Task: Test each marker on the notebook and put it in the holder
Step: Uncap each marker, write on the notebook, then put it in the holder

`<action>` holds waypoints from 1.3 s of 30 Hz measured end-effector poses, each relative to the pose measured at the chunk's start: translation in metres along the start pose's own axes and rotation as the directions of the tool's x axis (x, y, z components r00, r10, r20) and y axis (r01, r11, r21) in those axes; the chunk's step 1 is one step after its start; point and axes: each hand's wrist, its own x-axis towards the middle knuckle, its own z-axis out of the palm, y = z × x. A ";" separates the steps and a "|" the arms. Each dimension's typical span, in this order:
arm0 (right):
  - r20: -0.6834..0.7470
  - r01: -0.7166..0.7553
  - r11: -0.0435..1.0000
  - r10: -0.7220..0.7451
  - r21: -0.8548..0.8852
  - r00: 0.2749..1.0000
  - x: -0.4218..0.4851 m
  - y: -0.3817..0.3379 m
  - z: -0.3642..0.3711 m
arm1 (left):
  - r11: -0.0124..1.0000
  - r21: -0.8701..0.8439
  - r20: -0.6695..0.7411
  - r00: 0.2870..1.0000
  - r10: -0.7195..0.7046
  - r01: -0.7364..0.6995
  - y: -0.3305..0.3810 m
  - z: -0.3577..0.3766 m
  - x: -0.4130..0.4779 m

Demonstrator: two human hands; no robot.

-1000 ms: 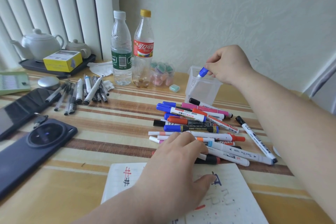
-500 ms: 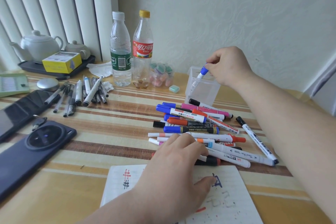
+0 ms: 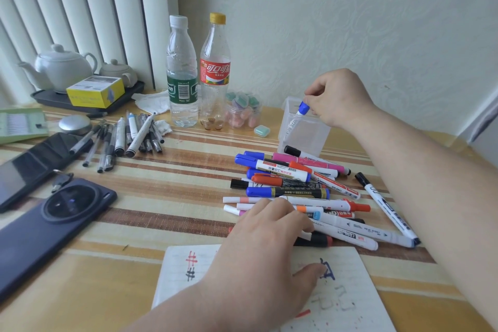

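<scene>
My right hand (image 3: pixel 338 97) pinches the blue cap of a white marker (image 3: pixel 302 110) that stands tilted inside the clear plastic holder (image 3: pixel 310 137) at the back right. A heap of several coloured markers (image 3: pixel 296 191) lies in front of the holder. The open notebook (image 3: pixel 347 302) with red and blue scribbles lies at the near edge. My left hand (image 3: pixel 258 250) rests on the notebook, thumb on the page, fingers curled over a black and red marker (image 3: pixel 316 240) at the heap's near edge.
Two plastic bottles (image 3: pixel 183 75) and a small jar of pastel items (image 3: pixel 244 113) stand at the back. Several pens (image 3: pixel 129 137) lie to the left. A dark phone (image 3: pixel 51 221), a tablet (image 3: pixel 29 162) and a teapot tray (image 3: pixel 89 100) fill the left side.
My right hand has lowered the blue-capped marker further into the holder. My left hand has stayed on the notebook.
</scene>
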 end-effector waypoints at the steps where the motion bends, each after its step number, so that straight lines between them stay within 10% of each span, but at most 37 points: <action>1: 0.006 0.002 1.000 -0.002 -0.011 1.000 0.001 -0.001 0.000 | 1.000 0.002 0.000 1.000 0.000 0.000 -0.001 0.000 0.000; 17: 0.074 -0.016 0.995 0.024 -0.103 0.997 -0.032 0.019 -0.021 | 0.998 0.003 -0.043 0.997 0.059 -0.059 -0.010 0.010 -0.001; 24: -0.204 -0.050 0.998 0.058 0.040 0.977 -0.067 0.043 -0.050 | 0.997 -0.020 -0.064 0.996 0.068 -0.070 -0.012 0.010 -0.001; 30: 0.315 -0.320 0.852 0.464 -0.414 0.828 -0.127 0.074 -0.039 | 0.997 -0.024 -0.086 0.993 0.077 -0.079 -0.010 0.009 -0.001; 39: -0.089 -0.229 0.973 0.229 0.010 0.969 -0.159 0.062 -0.066 | 0.992 -0.080 -0.171 0.982 0.078 -0.093 -0.010 0.006 -0.002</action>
